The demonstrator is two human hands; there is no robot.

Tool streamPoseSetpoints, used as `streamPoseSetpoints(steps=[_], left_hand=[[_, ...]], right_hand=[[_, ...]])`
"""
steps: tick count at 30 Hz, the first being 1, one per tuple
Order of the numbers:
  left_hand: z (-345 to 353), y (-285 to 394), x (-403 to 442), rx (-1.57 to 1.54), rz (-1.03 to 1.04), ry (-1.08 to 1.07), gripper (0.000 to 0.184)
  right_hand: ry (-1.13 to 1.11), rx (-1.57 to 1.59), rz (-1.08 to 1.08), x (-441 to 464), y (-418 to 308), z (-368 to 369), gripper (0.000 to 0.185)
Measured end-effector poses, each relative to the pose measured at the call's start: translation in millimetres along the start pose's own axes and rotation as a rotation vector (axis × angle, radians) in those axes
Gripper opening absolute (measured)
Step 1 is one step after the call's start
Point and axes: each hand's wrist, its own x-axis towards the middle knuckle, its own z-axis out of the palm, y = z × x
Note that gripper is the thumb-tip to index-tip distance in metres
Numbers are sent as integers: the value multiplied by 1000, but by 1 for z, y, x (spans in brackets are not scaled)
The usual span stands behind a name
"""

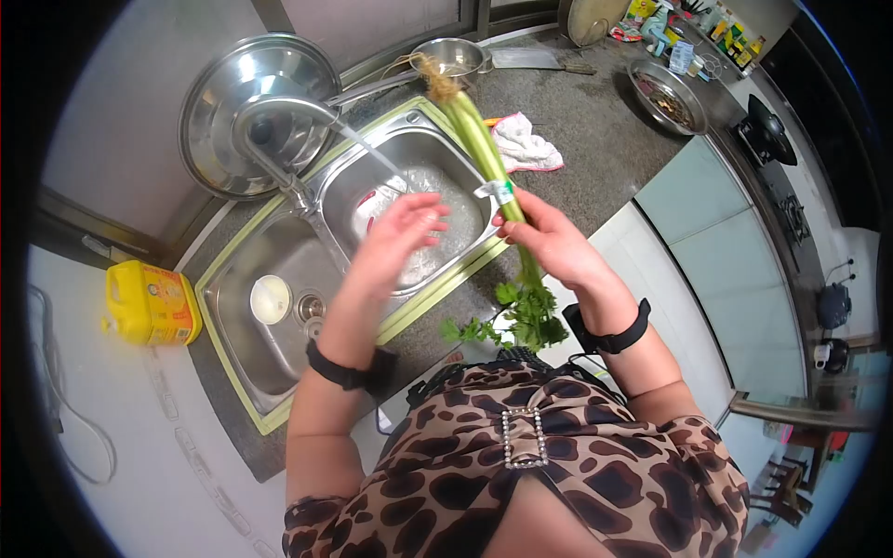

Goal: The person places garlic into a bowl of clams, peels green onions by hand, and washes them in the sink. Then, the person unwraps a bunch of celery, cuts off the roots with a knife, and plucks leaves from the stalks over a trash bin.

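Note:
My right hand (553, 240) is closed around a bunch of celery (476, 139) at its stalks. The roots point away from me, toward the back of the counter, and the leaves (528, 312) hang near my body. A tape band (497, 192) wraps the stalks just beyond my fingers. Over the right basin (346, 186) of the sink, my left hand (400, 240) is raised, slightly blurred, with loosely bent fingers apart and nothing visible in them. Beneath it, water from the running faucet (296, 191) falls into the basin, where a white and red item (365, 212) lies partly hidden.
A white bowl (271, 299) sits in the left basin (244, 349). A yellow jug (153, 302) stands at the left, and a large metal lid (209, 121) leans behind the faucet. On the counter are a cloth (526, 144), a cleaver (526, 59), a pot (453, 58) and a metal basin (688, 121).

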Motion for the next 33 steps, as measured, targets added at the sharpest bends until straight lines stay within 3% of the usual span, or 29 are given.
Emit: streamPoseSetpoints(steps=[2,3,5,12,15,16,20,33], left_hand=[[49,1,-1,-89,-1,50,33],[66,1,1,-183,-1,87,33],[90,-4,10,-230,39,127,32],[139,-10,31,-339,130,284,28],[153,-7,35,-347,131,338,28],[158,-5,37,-362,164,340,28],[170,10,40,-366,236,306,30],[162,26,36,-174,584,345,40]], right_hand=[[-68,49,-52,3,1,-4,50],[-23,24,-225,7,6,-2,51],[125,-317,-373,5,8,-12,53],[68,-468,-513,3,-6,-64,49],[33,-352,-480,4,-16,-86,41],[75,-389,-528,4,-21,-92,29],[165,-212,-549,3,-29,-97,18],[289,-148,-605,-3,-64,-64,12]])
